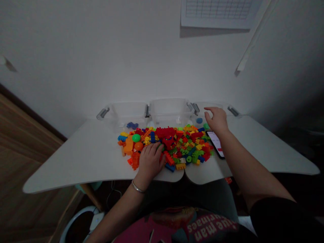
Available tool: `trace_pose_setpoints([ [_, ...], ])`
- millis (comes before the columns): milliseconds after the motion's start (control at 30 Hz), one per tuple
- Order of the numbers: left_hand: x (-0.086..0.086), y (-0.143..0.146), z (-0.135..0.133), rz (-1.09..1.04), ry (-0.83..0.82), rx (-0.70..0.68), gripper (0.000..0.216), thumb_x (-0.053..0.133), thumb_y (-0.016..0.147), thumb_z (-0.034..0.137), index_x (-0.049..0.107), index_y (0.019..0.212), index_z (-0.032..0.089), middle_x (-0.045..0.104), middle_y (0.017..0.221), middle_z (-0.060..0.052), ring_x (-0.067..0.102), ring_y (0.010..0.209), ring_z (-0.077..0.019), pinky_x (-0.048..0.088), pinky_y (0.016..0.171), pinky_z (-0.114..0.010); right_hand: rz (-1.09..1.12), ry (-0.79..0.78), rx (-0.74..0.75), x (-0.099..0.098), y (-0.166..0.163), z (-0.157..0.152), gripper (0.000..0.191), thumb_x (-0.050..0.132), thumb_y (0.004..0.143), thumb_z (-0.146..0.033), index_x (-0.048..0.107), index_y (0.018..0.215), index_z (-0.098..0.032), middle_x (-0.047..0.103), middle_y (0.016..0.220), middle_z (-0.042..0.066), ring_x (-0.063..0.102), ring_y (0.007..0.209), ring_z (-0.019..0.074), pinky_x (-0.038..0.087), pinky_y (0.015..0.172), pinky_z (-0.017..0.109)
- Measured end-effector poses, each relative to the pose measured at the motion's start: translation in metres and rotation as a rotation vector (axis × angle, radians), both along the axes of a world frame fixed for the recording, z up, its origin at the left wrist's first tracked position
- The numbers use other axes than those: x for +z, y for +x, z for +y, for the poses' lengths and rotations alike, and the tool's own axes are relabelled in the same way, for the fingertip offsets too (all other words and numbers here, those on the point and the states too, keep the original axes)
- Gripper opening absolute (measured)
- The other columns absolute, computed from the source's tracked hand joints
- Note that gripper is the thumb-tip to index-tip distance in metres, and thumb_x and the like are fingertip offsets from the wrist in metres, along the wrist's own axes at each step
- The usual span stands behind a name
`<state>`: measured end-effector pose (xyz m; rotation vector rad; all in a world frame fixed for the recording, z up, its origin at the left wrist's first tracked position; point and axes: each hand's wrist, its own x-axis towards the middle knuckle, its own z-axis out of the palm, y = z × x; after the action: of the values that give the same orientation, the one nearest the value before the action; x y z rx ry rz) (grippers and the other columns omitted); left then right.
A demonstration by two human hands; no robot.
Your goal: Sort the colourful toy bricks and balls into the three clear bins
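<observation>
My left hand (151,159) lies over the front of a heap of plastic toy bricks (181,145), its fingers stretched out. A dark green piece (160,146) shows by its fingertips, touching or just under them. Left of that hand are an orange ball (138,146), a green ball (136,137) and a large orange block (129,145). Above the right clear plastic box (215,105), my right hand (217,118) is raised with index finger and thumb apart, and nothing shows between them. In that box are a blue piece (199,120) and a light green piece (206,126).
A middle clear box (170,104) and a left clear box (128,108) stand against the wall; dark blue pieces (132,125) lie in the left one. A phone (215,143) with its screen lit rests right of the heap on the white table (83,158).
</observation>
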<state>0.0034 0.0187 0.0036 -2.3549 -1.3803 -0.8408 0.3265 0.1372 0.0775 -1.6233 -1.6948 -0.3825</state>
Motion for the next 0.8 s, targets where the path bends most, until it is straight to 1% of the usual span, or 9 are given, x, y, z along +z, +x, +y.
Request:
trace_pose_setpoints([
  [67, 0.000, 0.000, 0.000, -0.001, 0.005, 0.001, 0.035, 0.049, 0.090, 0.030, 0.063, 0.119, 0.016, 0.065, 0.122, -0.013, 0.058, 0.110, -0.0284, 0.045, 0.094, -0.045, 0.055, 0.098, 0.137, 0.005, -0.018, -0.015, 0.032, 0.049, 0.086, -0.031, 0.067, 0.110, -0.017, 0.068, 0.112, 0.012, 0.059, 0.107, 0.0287, 0.042, 0.097, 0.045],
  [133, 0.000, 0.000, 0.000, 0.002, 0.010, 0.003, 0.034, 0.049, 0.090, 0.030, 0.063, 0.118, 0.016, 0.065, 0.122, -0.013, 0.058, 0.109, -0.0284, 0.045, 0.095, -0.045, 0.114, 0.122, 0.265, 0.006, -0.040, -0.032, 0.030, 0.050, 0.086, -0.031, 0.065, 0.111, -0.021, 0.068, 0.110, 0.010, 0.060, 0.103, 0.0263, 0.046, 0.095, 0.044],
  [233, 0.000, 0.001, 0.000, 0.007, 0.005, 0.002, 0.034, 0.049, 0.090, 0.030, 0.063, 0.118, 0.016, 0.065, 0.121, -0.012, 0.058, 0.109, -0.0283, 0.045, 0.095, -0.044, 0.171, 0.043, 0.444, -0.004, -0.075, -0.056, 0.031, 0.053, 0.086, -0.030, 0.061, 0.115, -0.022, 0.066, 0.107, 0.009, 0.062, 0.096, 0.0238, 0.050, 0.090, 0.042],
  [267, 0.000, 0.001, 0.000, 0.007, 0.002, 0.003, 0.034, 0.049, 0.090, 0.030, 0.063, 0.118, 0.016, 0.065, 0.121, -0.012, 0.058, 0.109, -0.0282, 0.044, 0.096, -0.044, 0.168, 0.000, 0.501, -0.010, -0.085, -0.063, 0.033, 0.055, 0.086, -0.030, 0.059, 0.118, -0.022, 0.065, 0.112, 0.010, 0.062, 0.099, 0.0238, 0.050, 0.092, 0.043],
  [333, 0.000, 0.001, 0.000, 0.008, -0.002, 0.005, 0.034, 0.049, 0.090, 0.030, 0.063, 0.119, 0.017, 0.065, 0.122, -0.012, 0.058, 0.109, -0.0280, 0.044, 0.096, -0.044, 0.160, -0.074, 0.574, -0.024, -0.103, -0.073, 0.036, 0.057, 0.085, -0.029, 0.057, 0.120, -0.021, 0.063, 0.118, 0.010, 0.058, 0.112, 0.0252, 0.047, 0.099, 0.045],
  [400, 0.001, 0.001, 0.000, 0.013, 0.001, 0.007, 0.034, 0.050, 0.090, 0.030, 0.063, 0.119, 0.017, 0.065, 0.122, -0.012, 0.059, 0.109, -0.0281, 0.044, 0.096, -0.044, 0.156, -0.149, 0.585, -0.038, -0.117, -0.079, 0.040, 0.059, 0.084, -0.028, 0.055, 0.122, -0.021, 0.062, 0.122, 0.011, 0.056, 0.117, 0.0257, 0.045, 0.102, 0.047],
  [500, 0.001, 0.001, 0.000, 0.015, 0.014, 0.010, 0.034, 0.051, 0.090, 0.030, 0.063, 0.118, 0.016, 0.065, 0.121, -0.013, 0.059, 0.108, -0.0280, 0.045, 0.095, -0.044, 0.120, -0.230, 0.528, -0.050, -0.129, -0.085, 0.045, 0.060, 0.082, -0.029, 0.054, 0.125, -0.018, 0.061, 0.125, 0.013, 0.054, 0.120, 0.0279, 0.044, 0.104, 0.049],
  [633, 0.000, 0.002, 0.001, 0.004, 0.054, 0.006, 0.033, 0.052, 0.089, 0.029, 0.063, 0.116, 0.014, 0.066, 0.119, -0.013, 0.060, 0.106, -0.0274, 0.046, 0.094, -0.044, 0.065, -0.323, 0.496, -0.051, -0.137, -0.090, 0.054, 0.062, 0.081, -0.033, 0.051, 0.130, -0.016, 0.058, 0.130, 0.015, 0.052, 0.124, 0.0291, 0.044, 0.104, 0.048],
  [800, 0.000, 0.003, 0.002, -0.005, 0.062, 0.004, 0.032, 0.053, 0.088, 0.028, 0.063, 0.115, 0.015, 0.067, 0.118, -0.012, 0.060, 0.106, -0.0276, 0.046, 0.093, -0.044, 0.088, -0.381, 0.484, -0.050, -0.142, -0.090, 0.059, 0.061, 0.081, -0.033, 0.046, 0.135, -0.015, 0.054, 0.134, 0.016, 0.050, 0.126, 0.0277, 0.043, 0.105, 0.045],
])
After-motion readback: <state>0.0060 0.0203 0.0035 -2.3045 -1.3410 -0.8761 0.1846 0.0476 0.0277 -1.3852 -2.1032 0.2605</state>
